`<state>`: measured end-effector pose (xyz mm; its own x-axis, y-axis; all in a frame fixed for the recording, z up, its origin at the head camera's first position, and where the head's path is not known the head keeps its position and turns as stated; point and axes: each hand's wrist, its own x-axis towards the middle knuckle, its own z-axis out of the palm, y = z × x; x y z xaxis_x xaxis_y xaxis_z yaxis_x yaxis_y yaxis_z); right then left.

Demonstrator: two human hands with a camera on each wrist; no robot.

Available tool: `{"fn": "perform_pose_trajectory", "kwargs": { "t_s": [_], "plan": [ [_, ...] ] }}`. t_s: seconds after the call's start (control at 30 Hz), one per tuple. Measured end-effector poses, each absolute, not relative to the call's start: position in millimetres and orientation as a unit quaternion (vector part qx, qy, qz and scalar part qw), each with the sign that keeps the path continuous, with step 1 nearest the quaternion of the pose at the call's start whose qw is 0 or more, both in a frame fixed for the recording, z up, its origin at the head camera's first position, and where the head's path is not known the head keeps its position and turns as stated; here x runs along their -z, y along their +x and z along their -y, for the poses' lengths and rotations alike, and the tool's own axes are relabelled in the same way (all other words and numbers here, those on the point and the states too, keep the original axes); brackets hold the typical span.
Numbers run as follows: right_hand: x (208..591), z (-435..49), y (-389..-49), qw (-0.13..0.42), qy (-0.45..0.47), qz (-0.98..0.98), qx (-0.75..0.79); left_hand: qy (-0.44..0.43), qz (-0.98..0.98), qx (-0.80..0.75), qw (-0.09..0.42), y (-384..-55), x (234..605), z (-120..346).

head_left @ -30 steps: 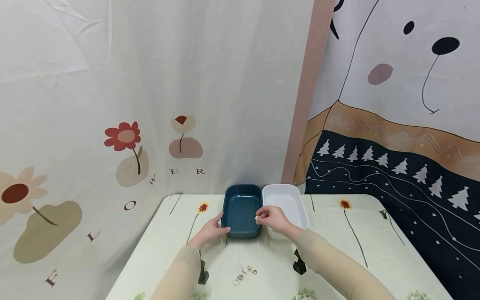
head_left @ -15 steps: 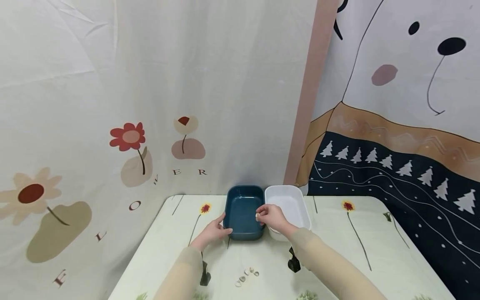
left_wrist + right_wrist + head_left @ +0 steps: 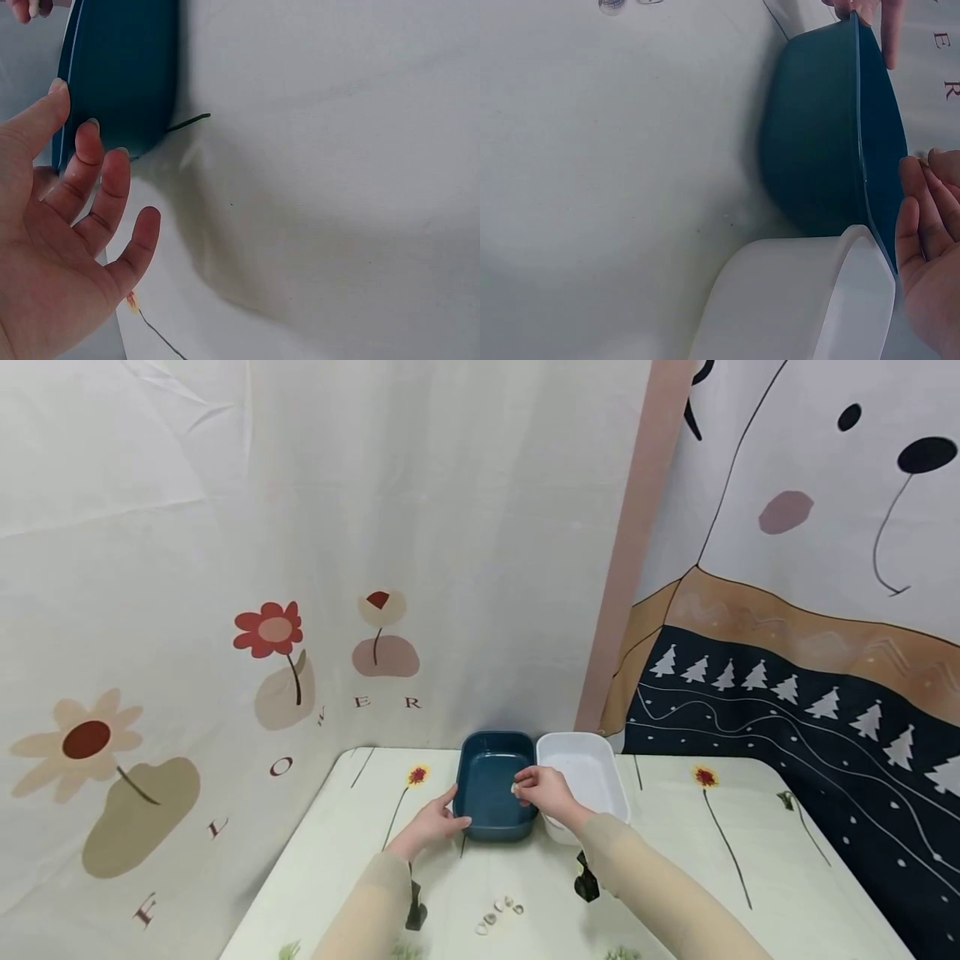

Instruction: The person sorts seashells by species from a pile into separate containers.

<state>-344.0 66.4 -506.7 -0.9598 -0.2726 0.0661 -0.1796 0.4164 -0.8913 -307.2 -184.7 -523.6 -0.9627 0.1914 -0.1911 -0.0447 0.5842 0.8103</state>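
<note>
A dark blue plastic basin (image 3: pixel 491 785) stands at the table's back, beside a white basin (image 3: pixel 592 768). My left hand (image 3: pixel 430 827) holds the blue basin by its near left corner; in the left wrist view the thumb (image 3: pixel 52 105) lies at the rim and several fingers curl loosely by the outer wall. My right hand (image 3: pixel 546 793) is over the blue basin's right side and pinches a small pale piece (image 3: pixel 34 7) between thumb and fingertips. Its kind is mostly hidden by the fingers. Several small shell-like pieces (image 3: pixel 491 918) lie on the table in front.
The table has a pale cloth (image 3: pixel 660 877) printed with flowers. Black wrist straps (image 3: pixel 587 881) hang below the forearms. A white printed curtain (image 3: pixel 465 568) rises right behind the basins, and a bear-print cloth (image 3: pixel 787 693) covers the right side.
The head view has turned slightly left, so everything shifts a little to the right. My right hand has moved slightly left over the blue basin, still pinching the small piece; the left hand keeps its hold.
</note>
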Motion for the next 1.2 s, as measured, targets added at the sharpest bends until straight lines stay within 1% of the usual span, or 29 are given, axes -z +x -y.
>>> {"fn": "perform_pose_trajectory", "kwargs": {
  "t_s": [0.3, 0.5, 0.83, 0.97, 1.2],
  "plan": [
    [501.2, -67.4, -342.5, 0.038, -0.147, -0.84, 0.52, 0.039, -0.88, -0.454, 0.132, -309.6, 523.8, 184.3],
    [500.1, -73.1, -332.1, 0.053, -0.162, -0.837, 0.52, 0.044, -0.877, -0.461, 0.131, -308.8, 523.8, 184.4],
    [508.5, -81.1, -301.2, 0.065, -0.214, -0.828, 0.515, 0.04, -0.876, -0.461, 0.132, -309.1, 526.4, 185.2],
    [515.3, -81.5, -284.1, 0.081, -0.233, -0.825, 0.509, 0.042, -0.877, -0.462, 0.129, -309.9, 525.3, 184.9],
    [545.7, -81.5, -257.2, 0.101, -0.24, -0.83, 0.493, 0.039, -0.878, -0.459, 0.128, -311.6, 528.3, 184.3]
  ]
}}
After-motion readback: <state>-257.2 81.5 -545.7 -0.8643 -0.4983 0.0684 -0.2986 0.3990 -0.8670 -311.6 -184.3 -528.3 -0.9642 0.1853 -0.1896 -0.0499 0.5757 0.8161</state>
